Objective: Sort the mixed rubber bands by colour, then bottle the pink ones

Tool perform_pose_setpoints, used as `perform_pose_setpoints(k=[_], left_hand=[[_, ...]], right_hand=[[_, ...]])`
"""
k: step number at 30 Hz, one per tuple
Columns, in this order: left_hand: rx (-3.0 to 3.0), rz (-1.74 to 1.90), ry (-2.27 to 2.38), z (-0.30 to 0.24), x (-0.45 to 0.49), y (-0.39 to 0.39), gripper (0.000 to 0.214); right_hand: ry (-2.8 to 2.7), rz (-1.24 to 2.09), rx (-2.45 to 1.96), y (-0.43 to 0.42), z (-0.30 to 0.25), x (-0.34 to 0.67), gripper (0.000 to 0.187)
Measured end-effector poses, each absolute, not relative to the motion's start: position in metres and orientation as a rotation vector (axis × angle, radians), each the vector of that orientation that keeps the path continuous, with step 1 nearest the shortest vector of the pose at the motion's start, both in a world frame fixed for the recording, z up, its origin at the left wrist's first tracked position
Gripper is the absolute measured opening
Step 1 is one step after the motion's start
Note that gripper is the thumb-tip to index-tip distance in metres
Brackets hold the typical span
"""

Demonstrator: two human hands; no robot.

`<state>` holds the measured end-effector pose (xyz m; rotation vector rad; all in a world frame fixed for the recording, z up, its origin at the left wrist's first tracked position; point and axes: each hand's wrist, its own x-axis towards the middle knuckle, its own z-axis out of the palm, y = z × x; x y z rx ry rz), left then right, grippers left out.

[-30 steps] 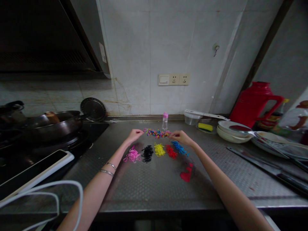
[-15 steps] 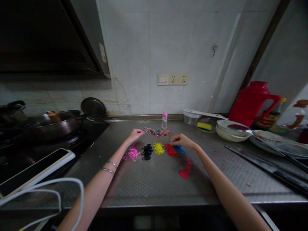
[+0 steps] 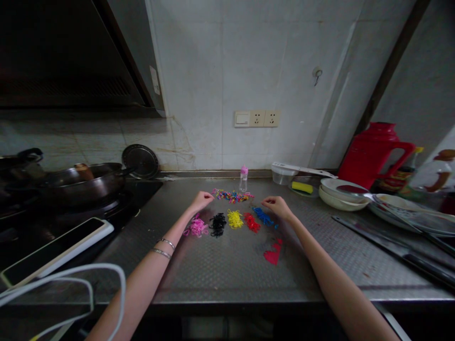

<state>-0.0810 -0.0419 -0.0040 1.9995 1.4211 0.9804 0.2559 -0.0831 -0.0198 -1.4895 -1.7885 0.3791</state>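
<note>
On the steel counter [image 3: 227, 270] lies a mixed heap of small coloured bands [image 3: 232, 195], and in front of it a row of sorted piles: pink [image 3: 195, 228], black [image 3: 217, 223], yellow [image 3: 234, 219], red [image 3: 251, 221] and blue [image 3: 263, 216]. My left hand [image 3: 201, 201] rests with curled fingers at the left end of the mixed heap. My right hand [image 3: 277, 206] is curled too, just right of the blue pile; whether it holds a band is too small to tell. A red patch [image 3: 273, 253] shows on the counter nearer to me.
A small bottle with a pink cap [image 3: 243, 178] stands behind the heap. A wok [image 3: 81, 182] sits on the stove at left, a phone [image 3: 53, 246] and white cable [image 3: 71, 284] near it. Bowls [image 3: 341, 194], a red thermos [image 3: 377, 151] and a knife [image 3: 391, 246] are at right.
My right hand moved from the right end of the mixed heap down over the red and blue piles, then to the right of the blue pile. My left hand stayed put.
</note>
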Motion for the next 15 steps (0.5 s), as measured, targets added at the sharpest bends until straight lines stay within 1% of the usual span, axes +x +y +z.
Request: perform_pose_setpoints(k=[4,10,13,15], left_hand=[[2.083,0.979,1.465,-0.003,-0.079,-0.044,0.018],[2.213,0.945,1.526,0.013,-0.069,-0.060,0.018],[2.139,0.988,1.501,0.023,-0.064,-0.067,0.013],[1.958,1.074,1.399,0.033,-0.059,-0.071,0.012]], right_hand=[[-1.747,0.327,-1.527,-0.080,-0.029,0.261,0.030],[-1.681,0.303,-1.573,-0.075,-0.039,0.268,0.030],[-1.662,0.320,-1.588,-0.074,-0.041,0.269,0.030],[-1.657,0.322,-1.598,-0.075,-0.042,0.268,0.029]])
